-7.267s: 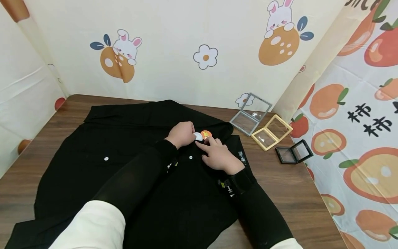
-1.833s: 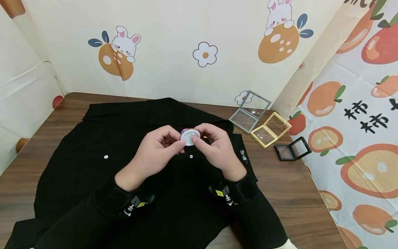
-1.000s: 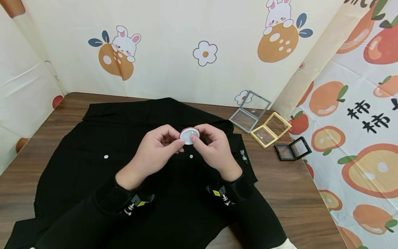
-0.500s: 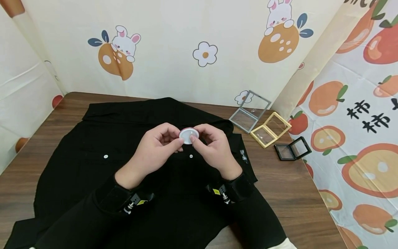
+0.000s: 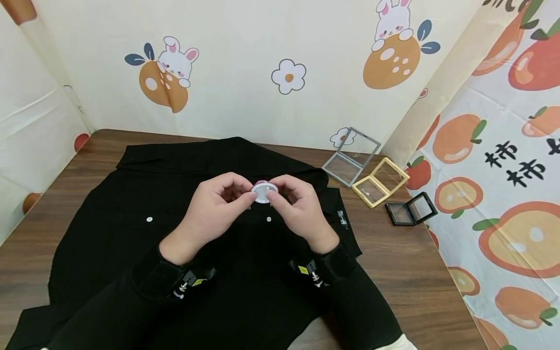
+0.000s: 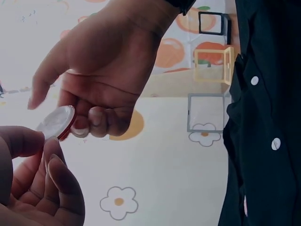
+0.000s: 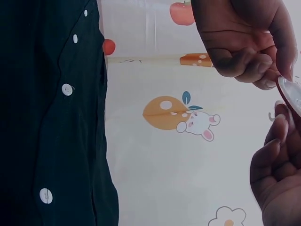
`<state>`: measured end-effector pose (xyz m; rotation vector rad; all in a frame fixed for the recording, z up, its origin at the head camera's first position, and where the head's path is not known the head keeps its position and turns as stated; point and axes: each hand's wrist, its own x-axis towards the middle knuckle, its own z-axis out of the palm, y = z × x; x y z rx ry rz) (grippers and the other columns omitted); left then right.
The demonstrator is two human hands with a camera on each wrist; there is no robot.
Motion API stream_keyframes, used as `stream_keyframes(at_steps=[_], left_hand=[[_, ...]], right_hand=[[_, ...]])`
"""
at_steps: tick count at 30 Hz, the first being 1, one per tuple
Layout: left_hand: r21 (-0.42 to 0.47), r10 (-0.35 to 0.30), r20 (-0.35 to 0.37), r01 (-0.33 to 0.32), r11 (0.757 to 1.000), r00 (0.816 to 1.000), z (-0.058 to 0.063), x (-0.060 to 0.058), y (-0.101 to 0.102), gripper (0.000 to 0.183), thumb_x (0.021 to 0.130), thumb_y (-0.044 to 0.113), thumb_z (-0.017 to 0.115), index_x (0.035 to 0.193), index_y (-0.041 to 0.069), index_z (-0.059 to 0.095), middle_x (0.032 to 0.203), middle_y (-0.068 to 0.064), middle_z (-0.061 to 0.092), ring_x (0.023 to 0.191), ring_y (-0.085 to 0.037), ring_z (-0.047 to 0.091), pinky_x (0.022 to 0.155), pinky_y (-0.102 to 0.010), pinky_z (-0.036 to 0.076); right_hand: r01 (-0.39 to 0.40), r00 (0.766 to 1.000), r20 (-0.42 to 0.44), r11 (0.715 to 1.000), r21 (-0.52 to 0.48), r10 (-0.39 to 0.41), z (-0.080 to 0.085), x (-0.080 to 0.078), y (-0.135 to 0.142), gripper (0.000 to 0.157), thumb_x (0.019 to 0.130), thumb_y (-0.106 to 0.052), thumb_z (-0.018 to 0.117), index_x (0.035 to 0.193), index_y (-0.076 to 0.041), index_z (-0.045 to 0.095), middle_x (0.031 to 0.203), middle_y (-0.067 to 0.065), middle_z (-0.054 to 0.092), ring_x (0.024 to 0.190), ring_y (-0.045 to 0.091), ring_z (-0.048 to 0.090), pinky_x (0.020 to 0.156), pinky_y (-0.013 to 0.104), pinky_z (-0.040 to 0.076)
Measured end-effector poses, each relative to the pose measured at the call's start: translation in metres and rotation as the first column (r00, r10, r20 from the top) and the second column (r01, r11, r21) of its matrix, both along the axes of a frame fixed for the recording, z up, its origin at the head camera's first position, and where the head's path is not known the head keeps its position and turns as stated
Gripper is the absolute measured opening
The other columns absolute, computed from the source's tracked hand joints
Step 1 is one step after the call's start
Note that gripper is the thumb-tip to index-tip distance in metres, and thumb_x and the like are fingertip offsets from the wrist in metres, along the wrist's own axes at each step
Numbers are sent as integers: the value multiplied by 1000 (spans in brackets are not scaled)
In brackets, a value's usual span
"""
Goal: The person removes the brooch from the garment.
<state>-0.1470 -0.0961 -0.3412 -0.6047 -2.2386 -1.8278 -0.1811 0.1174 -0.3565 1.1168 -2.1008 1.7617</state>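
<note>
A round pin-back button badge point(image 5: 261, 192), with a pale back and a reddish rim, is held up over the black shirt point(image 5: 100, 243). My left hand point(image 5: 212, 209) pinches its left edge between thumb and fingers. At the right edge, my right hand point(image 5: 304, 209) holds it, thumb against the back. The left wrist view shows the badge point(image 6: 59, 122) tilted between both hands, with the right thumb standing off its face. Only the badge's edge point(image 7: 289, 94) enters the right wrist view. Its front is turned away in the head view.
Three clear-windowed frames stand open at the table's right: grey point(image 5: 352, 156), yellow point(image 5: 381, 182) and black point(image 5: 411, 209). White buttons point(image 5: 149, 219) dot the shirt. The wooden table point(image 5: 402, 277) meets a printed cloth backdrop point(image 5: 236, 73) behind and at both sides.
Earlier, both hands were down on the shirt beside a white and an orange disc. Now they hold the badge raised, back showing. Over the last second it has shifted slightly left.
</note>
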Motion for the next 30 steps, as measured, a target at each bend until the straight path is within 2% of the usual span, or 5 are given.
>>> stream_keyframes(at_steps=[6,11,19,26,30], left_hand=[[-31,8,-56,-10,999,998,1,3,1,4,94,7,76,97,5,74,87,1,69,73,-18,63,63,-32,54],[-52,15,-113,-21,998,993,1,6,3,6,93,5,77,95,10,75,90,4,69,75,-16,62,64,-31,53],[-46,0,-178,-9,999,984,-1,8,7,12,90,1,79,91,13,77,88,7,68,75,-15,60,62,-26,50],[-51,-19,-224,8,999,975,-2,8,8,13,90,0,78,91,13,77,90,7,68,77,-13,61,65,-25,51],[-73,-38,-242,21,997,970,-3,8,9,13,90,1,78,93,14,78,92,8,68,77,-12,61,66,-26,52]], right_hand=[[-43,996,80,997,69,37,6,-1,8,60,112,-38,31,103,8,68,85,12,65,72,24,57,69,32,51],[-169,963,217,985,32,158,15,-1,17,71,112,-49,33,104,13,66,83,15,65,69,23,56,66,31,51],[-310,889,358,951,9,286,24,2,29,67,111,-47,43,113,17,63,92,19,65,80,25,60,76,32,54],[-403,843,434,907,119,317,30,-6,32,45,110,-31,50,113,10,66,93,20,66,83,27,62,74,36,56],[-493,764,517,866,82,386,32,-11,35,49,110,-30,50,119,17,62,96,16,65,82,25,60,76,34,55]])
